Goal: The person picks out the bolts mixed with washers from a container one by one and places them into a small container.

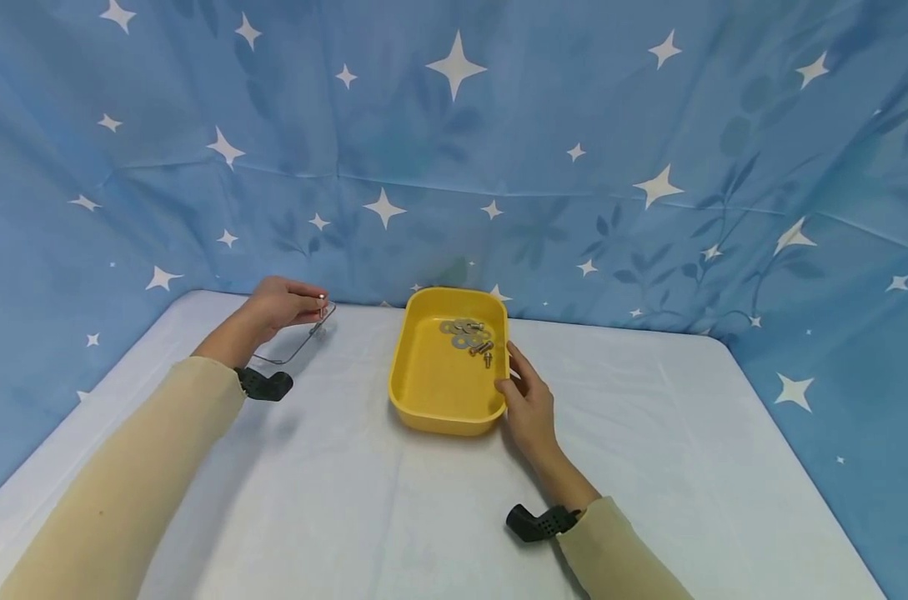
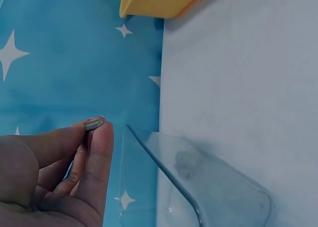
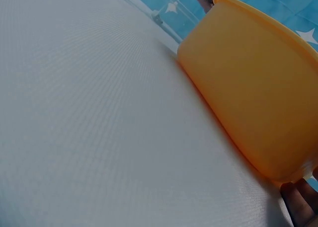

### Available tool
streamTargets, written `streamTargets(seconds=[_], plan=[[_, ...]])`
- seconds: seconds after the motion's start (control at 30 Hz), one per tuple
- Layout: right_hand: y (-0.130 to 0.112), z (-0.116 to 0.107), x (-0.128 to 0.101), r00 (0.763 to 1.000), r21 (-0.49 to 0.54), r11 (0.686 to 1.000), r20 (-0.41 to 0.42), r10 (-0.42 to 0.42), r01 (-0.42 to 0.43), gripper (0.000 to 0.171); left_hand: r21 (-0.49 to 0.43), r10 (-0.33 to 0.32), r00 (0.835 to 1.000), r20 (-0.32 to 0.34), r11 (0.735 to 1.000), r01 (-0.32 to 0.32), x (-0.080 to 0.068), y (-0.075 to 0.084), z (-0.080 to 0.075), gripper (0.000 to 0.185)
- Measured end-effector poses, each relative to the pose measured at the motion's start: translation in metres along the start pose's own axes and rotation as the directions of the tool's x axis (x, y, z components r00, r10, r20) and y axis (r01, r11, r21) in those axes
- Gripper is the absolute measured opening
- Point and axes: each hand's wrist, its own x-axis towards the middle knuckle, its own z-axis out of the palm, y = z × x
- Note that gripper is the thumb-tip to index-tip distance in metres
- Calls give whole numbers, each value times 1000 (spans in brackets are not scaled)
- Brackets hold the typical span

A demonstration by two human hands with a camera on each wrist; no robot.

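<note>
Pinching a small silver metal bolt [image 1: 321, 298] between thumb and fingertips, the left hand [image 1: 279, 303] hangs over the clear shallow plastic tray [image 1: 296, 342] near the far left corner of the white cloth-covered table [image 1: 393, 508]. In the left wrist view the bolt [image 2: 93, 124] sits at the very tip of the grip, above and just to one side of the clear tray's rim [image 2: 164, 162]; whether its long axis stands upright or tilts I cannot tell surely, though the head view suggests it is near upright. The tray lies directly below the grip, so the left hand is by far the nearer to it.

The right hand [image 1: 527, 402] rests against the right wall of the yellow rounded plastic tub [image 1: 431, 392] near the table's far edge, fingers curled lightly on its rim. Inside, silver washers and bolts [image 1: 469, 333] lie clustered at the tub's far right end.
</note>
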Motion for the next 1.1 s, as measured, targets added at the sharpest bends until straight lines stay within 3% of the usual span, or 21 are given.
streamTargets(seconds=[0.17, 0.3, 0.53, 0.83, 1.1], plan=[[0, -6, 1, 1000, -7, 1000, 6, -21, 21, 60, 15, 0, 999, -36, 1000, 0, 12, -12, 1, 47], [0, -15, -1, 1000, -34, 999, -3, -3, 3, 61, 34, -10, 999, -48, 999, 12, 26, -23, 11, 42], [3, -22, -5, 999, -37, 999, -19, 26, -27, 60, 98, -69, 995, -74, 992, 76, 40, -38, 24, 37], [1, -10, -2, 1000, 16, 1000, -7, 10, -10, 59, 173, -84, 990, -111, 979, 103, 44, -47, 6, 34], [-1, 0, 1, 1000, 18, 1000, -3, -12, 12, 61, 213, -163, 978, -132, 959, 189, 43, -55, -10, 32]])
